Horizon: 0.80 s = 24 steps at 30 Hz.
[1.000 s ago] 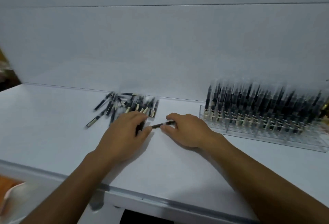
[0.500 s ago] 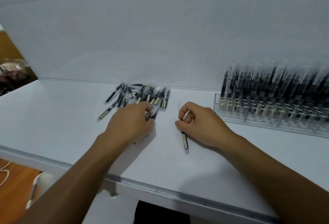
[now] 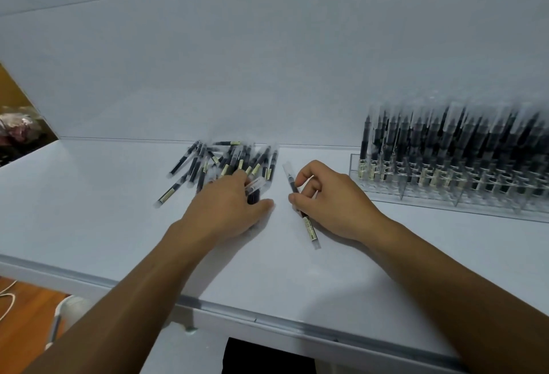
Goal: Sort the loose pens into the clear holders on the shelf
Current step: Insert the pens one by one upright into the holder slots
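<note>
Pen point(image 3: 290, 179) turned lengthwise, pinched by right hand point(image 3: 329, 201); left hand point(image 3: 225, 204) grips another pen point(image 3: 255, 188) at pile point(image 3: 219, 162); labels point(image 3: 309, 228) unreadable.

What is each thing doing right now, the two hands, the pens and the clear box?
Left hand: fingers curled round the gripped pen at the pile's near edge.
Right hand: pinching the lone pen.
Lone pen: capped, slanted, apart from the pile.
Loose pens: jumbled pile lying on the shelf.
Clear holder: standing on the shelf, packed with upright pens.
</note>
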Tool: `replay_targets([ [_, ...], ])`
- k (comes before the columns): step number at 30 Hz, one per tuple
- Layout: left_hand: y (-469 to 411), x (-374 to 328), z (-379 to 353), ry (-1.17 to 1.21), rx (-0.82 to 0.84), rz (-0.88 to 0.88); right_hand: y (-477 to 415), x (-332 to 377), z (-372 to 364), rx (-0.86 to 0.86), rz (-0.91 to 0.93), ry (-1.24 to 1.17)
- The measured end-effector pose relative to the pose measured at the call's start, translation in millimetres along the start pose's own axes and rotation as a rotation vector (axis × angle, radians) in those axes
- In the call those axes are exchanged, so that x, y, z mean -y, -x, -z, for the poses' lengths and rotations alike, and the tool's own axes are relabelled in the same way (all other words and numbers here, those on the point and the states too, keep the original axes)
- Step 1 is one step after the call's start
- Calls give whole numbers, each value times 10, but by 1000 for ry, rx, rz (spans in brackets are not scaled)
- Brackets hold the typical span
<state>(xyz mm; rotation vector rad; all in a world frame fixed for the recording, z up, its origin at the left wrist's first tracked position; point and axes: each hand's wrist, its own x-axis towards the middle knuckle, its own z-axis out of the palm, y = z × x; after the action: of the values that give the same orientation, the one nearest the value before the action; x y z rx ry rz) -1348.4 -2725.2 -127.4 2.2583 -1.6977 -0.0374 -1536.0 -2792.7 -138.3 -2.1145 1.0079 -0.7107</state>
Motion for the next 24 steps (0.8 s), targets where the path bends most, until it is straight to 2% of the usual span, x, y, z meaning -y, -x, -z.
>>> replay_targets([
  [4, -82, -107, -8, -184, 5, -40, 6, 4, 3, 6, -4, 13],
  [12, -209, -267, 173, -291, 168, -28, 2, 14, 17, 2, -5, -6],
  [19, -181, -54, 206, -1, 89, -24, -20, 17, 31, -49, -9, -119],
  [24, -134, -33, 229, 436, 18, -56, -6, 82, 88, -116, -5, -204],
])
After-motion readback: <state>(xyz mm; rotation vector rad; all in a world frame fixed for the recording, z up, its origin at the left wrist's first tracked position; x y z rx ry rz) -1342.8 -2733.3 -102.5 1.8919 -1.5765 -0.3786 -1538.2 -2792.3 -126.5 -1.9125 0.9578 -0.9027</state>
